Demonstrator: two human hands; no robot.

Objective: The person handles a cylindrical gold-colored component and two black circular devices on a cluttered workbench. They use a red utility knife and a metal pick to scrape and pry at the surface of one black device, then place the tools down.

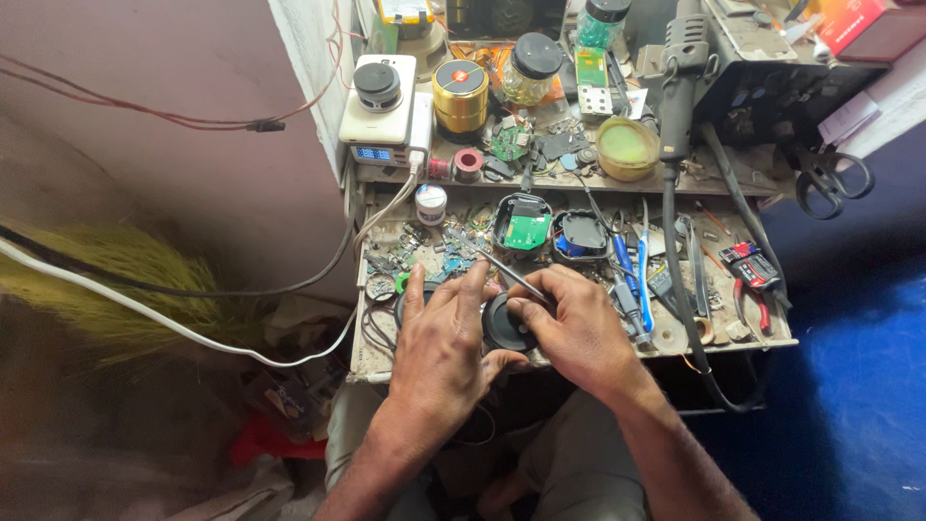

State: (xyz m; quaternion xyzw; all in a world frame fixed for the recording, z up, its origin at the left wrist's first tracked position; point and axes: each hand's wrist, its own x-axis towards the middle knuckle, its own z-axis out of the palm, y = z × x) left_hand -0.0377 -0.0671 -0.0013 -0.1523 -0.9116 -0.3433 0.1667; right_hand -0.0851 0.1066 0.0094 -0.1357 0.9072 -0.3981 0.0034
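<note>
Seen from above: a cluttered repair bench (386,362), 2 bare hands at its near edge.

Left hand (446,333) wrapped loosely round a round black part (503,326), fingers spread over its left side, thumb under its near rim. Right hand (579,323) pinched on a thin metal tool (511,274), the shaft slanting up and left, its tip over the scattered scrap. Round black part right at the near edge of the bench, between the 2 hands and touching both.

Containers: 2 open black shells just beyond the hands, the left shell (522,225) showing a green circuit board, the right shell (580,234) showing dark and blue innards. On the far shelf, a shallow round tub (627,148) filled with yellowish-green paste; 2 glass jars with black lids, one (530,69) holding something yellowish, the other (603,19) greenish, contents too small to make out. Beside them a gold tin (460,95) and a small white pot (430,204) at the shelf's front left.

Little free room: bench surface packed with chips and board scraps to the left, blue tweezers (642,280) and red-handled pliers (752,270) to the right, a thick black cable (675,270) running down across the right side and over the near edge. Wall close on the left, with 1 white cable (145,311) and 1 black (241,289) hanging along it. Scissors (828,174) hanging off the shelf's right end. Only clear space: nearer than the bench edge, over the lap.
</note>
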